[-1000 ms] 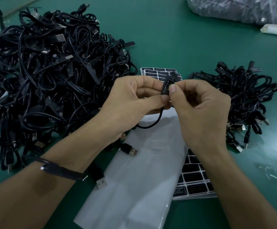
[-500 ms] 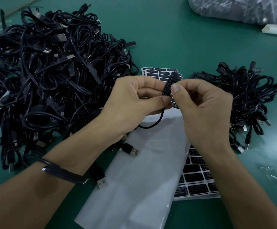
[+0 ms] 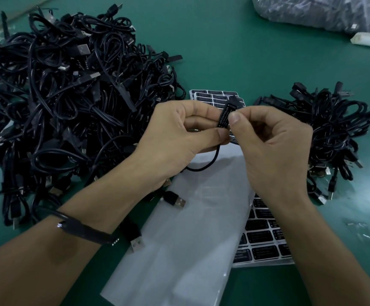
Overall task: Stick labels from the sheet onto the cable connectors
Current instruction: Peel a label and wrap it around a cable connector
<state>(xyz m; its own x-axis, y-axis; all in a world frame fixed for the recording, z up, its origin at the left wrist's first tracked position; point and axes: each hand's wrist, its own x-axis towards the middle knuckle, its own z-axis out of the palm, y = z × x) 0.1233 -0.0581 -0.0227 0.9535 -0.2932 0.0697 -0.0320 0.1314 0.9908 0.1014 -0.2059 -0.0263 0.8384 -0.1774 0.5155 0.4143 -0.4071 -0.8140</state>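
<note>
A slim black connector (image 3: 225, 114) with a white-lettered label on its face is held upright in the middle of the view. My left hand (image 3: 179, 138) pinches its lower end between thumb and fingers, and its thin black cable (image 3: 204, 165) loops out below. My right hand (image 3: 272, 146) pinches the connector's right edge, its thumb tip pressed against the label. A sheet of black labels (image 3: 261, 237) lies on the table under my right wrist, partly covered by a translucent white sheet (image 3: 190, 239). More label sheets (image 3: 210, 96) peek out behind my hands.
A large heap of black USB cables (image 3: 69, 102) fills the left side of the green table (image 3: 223, 40). A smaller cable pile (image 3: 330, 133) lies at the right. A grey plastic bag (image 3: 312, 12) and a white roll (image 3: 369, 39) sit at the far right corner.
Both hands kept their hold on the connector. The right thumb has slid a little along the label, and the hands drifted slightly to the right.
</note>
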